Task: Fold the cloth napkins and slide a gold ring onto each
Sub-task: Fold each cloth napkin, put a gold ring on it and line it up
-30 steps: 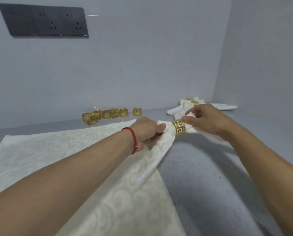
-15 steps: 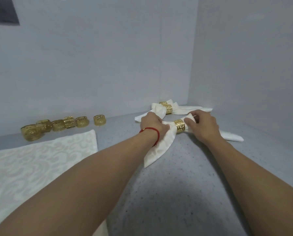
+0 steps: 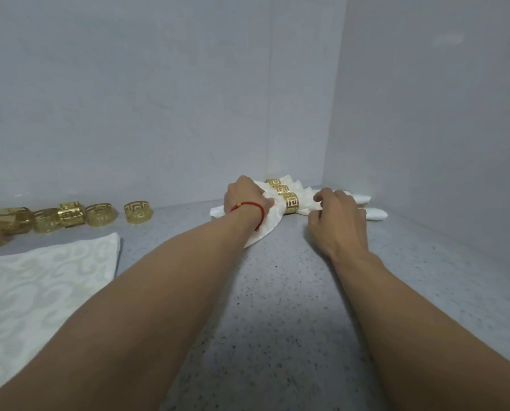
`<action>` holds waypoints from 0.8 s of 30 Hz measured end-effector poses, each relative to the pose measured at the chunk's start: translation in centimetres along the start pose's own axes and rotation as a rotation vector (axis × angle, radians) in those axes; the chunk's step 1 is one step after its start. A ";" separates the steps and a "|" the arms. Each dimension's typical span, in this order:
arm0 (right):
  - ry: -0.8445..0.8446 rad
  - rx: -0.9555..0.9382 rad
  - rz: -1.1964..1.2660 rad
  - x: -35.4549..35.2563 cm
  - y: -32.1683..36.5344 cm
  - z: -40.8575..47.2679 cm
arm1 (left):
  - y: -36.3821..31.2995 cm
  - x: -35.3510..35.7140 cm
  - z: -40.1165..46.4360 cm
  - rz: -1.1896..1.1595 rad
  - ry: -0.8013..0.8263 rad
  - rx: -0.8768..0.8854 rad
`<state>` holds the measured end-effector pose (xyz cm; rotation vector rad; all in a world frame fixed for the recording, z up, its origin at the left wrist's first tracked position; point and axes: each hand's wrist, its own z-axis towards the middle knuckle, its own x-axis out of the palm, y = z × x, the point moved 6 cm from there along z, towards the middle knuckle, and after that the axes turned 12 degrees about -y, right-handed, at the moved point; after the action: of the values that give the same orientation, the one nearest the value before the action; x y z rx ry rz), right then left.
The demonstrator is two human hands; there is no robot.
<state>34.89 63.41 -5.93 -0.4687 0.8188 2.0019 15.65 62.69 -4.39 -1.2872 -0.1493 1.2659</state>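
Both forearms reach across the grey counter [image 3: 277, 307] toward the far corner. The left hand [image 3: 243, 198], a red string at its wrist, grips the near end of a ringed napkin [image 3: 267, 226], fingers curled into the cloth. The right hand [image 3: 338, 215] rests over the other end, fingers loosely bent; whether it grips cloth I cannot tell. The gold ring [image 3: 291, 203] sits between the hands, with two more ringed napkins just behind. A flat napkin [image 3: 40, 286] lies at left, loose rings [image 3: 69, 216] lined up behind it by the wall.

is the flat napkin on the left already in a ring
No, the flat napkin lies spread open on the counter with no ring on it; the loose rings sit behind it by the wall.
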 end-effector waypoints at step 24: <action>0.207 -0.358 0.297 -9.8 13.5 -14.3 | 7.1 -21.4 -12.0 0.193 0.108 0.260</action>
<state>28.75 42.41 -5.24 -0.8094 0.6842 2.4209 11.43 37.50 -2.73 -1.1606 0.2160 1.3266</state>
